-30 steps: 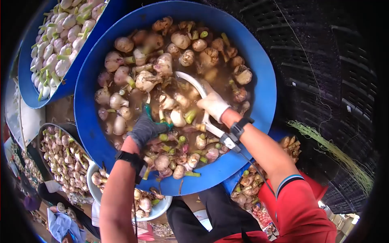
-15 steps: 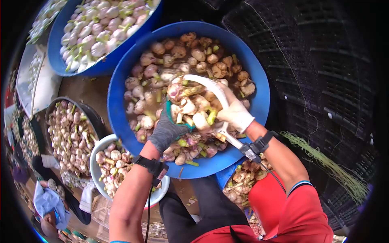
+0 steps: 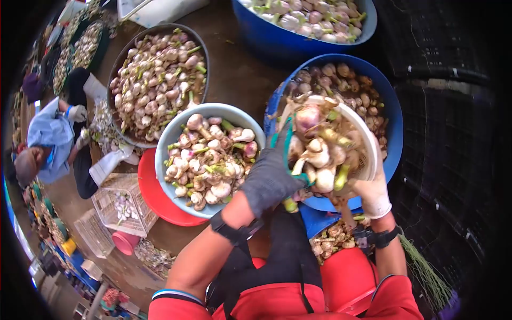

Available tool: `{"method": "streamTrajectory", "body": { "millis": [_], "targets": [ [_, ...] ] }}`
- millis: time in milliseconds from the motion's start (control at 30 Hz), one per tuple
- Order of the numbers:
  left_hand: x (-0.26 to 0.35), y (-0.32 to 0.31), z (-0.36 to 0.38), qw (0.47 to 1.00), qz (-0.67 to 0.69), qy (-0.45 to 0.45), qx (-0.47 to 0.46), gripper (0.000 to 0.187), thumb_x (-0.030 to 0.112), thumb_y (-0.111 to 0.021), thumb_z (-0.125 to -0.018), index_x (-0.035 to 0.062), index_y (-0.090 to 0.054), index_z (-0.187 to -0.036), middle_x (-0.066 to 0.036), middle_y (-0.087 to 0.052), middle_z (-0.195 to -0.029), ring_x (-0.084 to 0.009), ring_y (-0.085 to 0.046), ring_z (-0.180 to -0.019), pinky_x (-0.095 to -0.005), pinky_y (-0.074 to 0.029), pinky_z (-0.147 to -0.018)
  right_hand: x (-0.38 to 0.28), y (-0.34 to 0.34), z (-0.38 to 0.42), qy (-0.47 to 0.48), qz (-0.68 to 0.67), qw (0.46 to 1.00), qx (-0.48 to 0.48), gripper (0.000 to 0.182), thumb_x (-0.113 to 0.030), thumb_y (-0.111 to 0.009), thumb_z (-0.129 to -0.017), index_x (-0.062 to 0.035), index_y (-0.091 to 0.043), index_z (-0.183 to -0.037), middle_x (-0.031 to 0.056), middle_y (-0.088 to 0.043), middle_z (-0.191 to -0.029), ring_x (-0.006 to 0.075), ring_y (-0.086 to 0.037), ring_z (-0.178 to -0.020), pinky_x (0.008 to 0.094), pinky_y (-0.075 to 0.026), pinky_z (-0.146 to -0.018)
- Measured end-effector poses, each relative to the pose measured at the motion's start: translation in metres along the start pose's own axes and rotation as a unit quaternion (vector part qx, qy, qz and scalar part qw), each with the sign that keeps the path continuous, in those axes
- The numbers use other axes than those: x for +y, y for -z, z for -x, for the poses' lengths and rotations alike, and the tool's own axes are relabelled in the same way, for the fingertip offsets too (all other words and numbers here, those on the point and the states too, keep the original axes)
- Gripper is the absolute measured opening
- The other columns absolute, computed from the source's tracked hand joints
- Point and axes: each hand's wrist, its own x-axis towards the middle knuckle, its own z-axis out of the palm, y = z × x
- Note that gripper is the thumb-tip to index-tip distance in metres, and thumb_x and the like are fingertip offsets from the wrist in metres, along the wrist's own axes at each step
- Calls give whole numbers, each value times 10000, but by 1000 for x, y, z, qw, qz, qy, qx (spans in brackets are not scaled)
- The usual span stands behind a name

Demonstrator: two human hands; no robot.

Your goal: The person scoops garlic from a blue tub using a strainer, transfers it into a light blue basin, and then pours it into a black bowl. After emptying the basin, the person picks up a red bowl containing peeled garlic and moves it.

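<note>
A white-rimmed strainer (image 3: 369,136) heaped with wet, dirty garlic bulbs (image 3: 318,153) is lifted above the near part of a blue tub (image 3: 396,128). My right hand (image 3: 372,197), in a white glove, grips the strainer at its lower right. My left hand (image 3: 274,178), in a dark grey glove with green-edged fingers, cups the bulbs at the strainer's left side. Just left of that hand stands a pale blue basin (image 3: 162,160) holding more garlic. Brown water and bulbs show in the tub behind the strainer.
A large dark tub (image 3: 113,101) of garlic stands farther left, and another blue tub (image 3: 266,40) of cleaner bulbs is at the top. A red stool (image 3: 154,192) is under the basin. A person in blue (image 3: 52,133) sits at left. Black crates (image 3: 442,122) line the right.
Both hands have raised the loaded strainer toward the body and the tub's near-left edge. The view has turned left, bringing the pale blue basin nearer the middle.
</note>
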Motion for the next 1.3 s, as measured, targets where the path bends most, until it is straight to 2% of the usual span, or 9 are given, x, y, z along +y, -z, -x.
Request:
{"method": "streamTrajectory", "body": {
  "millis": [200, 333, 633, 767, 900, 1000, 1067, 1200, 1300],
  "targets": [
    [-94, 88, 74, 995, 7, -14, 99, 986, 231, -806, -610, 33, -273, -1415, -260, -403, -1296, -404, -447, -1216, -453, -424, -1003, 23, -154, 15, 141, 193, 968, -77, 867, 68, -570, -661, -85, -245, -1451, 107, -487, -1275, 228, -522, -1133, 375, -475, -927],
    [-222, 105, 119, 942, -261, 64, 204, 903, 226, -728, -690, 54, -267, -1448, -278, -342, -1355, -449, -431, -1224, -480, -409, -1010, 107, -241, 2, 137, 579, 803, -25, 801, -253, -755, -670, -89, -412, -1375, 293, -406, -1245, 467, -401, -1164, 484, -369, -1009],
    [-297, 150, 195, 896, -71, 197, 391, 875, 174, -747, -695, 108, -301, -1446, -280, -402, -1299, -413, -467, -1172, -463, -408, -1002, 68, -273, 11, 209, 555, 805, -5, 860, -155, -810, -598, -77, -393, -1346, 223, -434, -1204, 415, -444, -1114, 475, -405, -937],
    [-383, 132, 205, 892, 40, 224, 392, 876, 117, -776, -733, 44, -260, -1437, -184, -449, -1299, -246, -555, -1074, -343, -524, -813, 64, -283, 5, 228, 567, 791, -28, 858, -202, -826, -591, -94, -421, -1340, 254, -415, -1240, 443, -425, -1145, 481, -414, -947],
    [-377, 126, 204, 846, 300, 277, 344, 906, 150, -759, -732, 3, -219, -1444, -194, -462, -1319, -270, -535, -1135, -359, -492, -882, 31, -303, 32, 263, 600, 744, -130, 788, -167, -794, -592, -102, -476, -1311, 263, -442, -1207, 450, -442, -1136, 494, -421, -932],
    [-361, 120, 197, 842, 253, 273, 390, 811, 77, -671, -757, 16, -232, -1436, -194, -566, -1124, -253, -604, -881, -350, -524, -739, 28, -319, 44, 256, 517, 784, -229, 762, -117, -760, -594, -69, -477, -1300, 257, -462, -1188, 429, -484, -1084, 481, -422, -922],
    [-402, 101, 192, 854, 96, 341, 381, 760, 106, -648, -783, -3, -241, -1415, -220, -537, -1244, -306, -574, -1103, -396, -472, -902, 33, -315, 27, 222, 498, 810, -214, 768, -115, -759, -599, -30, -458, -1300, 253, -469, -1183, 425, -494, -1075, 466, -422, -928],
    [-406, 88, 197, 836, 207, 373, 344, 731, 108, -644, -799, 23, -259, -1415, -223, -526, -1278, -327, -533, -1185, -406, -428, -977, 44, -291, -36, 81, 370, 918, -114, 775, -28, -602, -711, 59, -275, -1408, 231, -459, -1334, 297, -450, -1270, 372, -365, -1050],
    [-390, 85, 198, 835, 165, 364, 378, 672, 27, -608, -805, 29, -285, -1395, -218, -536, -1256, -333, -558, -1147, -394, -444, -962, 89, -236, -134, -41, 268, 959, -81, 431, -67, -560, -806, 77, -508, -1209, 162, -632, -1071, 242, -634, -920, 338, -516, -812]
  ]
}}
